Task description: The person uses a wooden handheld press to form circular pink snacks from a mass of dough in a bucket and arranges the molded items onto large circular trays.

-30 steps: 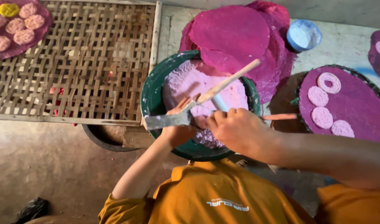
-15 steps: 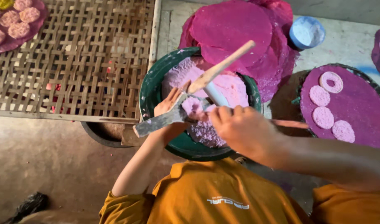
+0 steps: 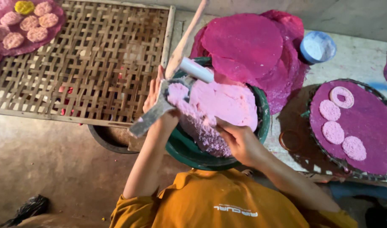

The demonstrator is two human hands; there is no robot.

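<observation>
A green bowl (image 3: 189, 154) full of pink dough (image 3: 227, 103) sits tilted in front of me. My left hand (image 3: 156, 99) is raised over the bowl's left rim and grips a flat grey metal blade (image 3: 145, 120), together with a long wooden stick (image 3: 186, 38) that points up and away. A lump of pink dough sticks to the blade, and a white tube (image 3: 196, 69) lies across it. My right hand (image 3: 240, 141) is at the near rim, its fingers curled over the edge and into the dough.
A woven bamboo rack (image 3: 88, 63) lies at left over a dark pot (image 3: 111, 141), with pink cakes (image 3: 28, 21) at its far corner. Magenta round cloths (image 3: 248, 42) are stacked behind the bowl. A small white cup (image 3: 317, 46) and a tray of pink discs (image 3: 362, 126) are at right.
My left hand has lifted the blade and stick higher, so the stick points more upright. The right hand has dropped from the tools to the bowl's near rim, and the bowl has tipped.
</observation>
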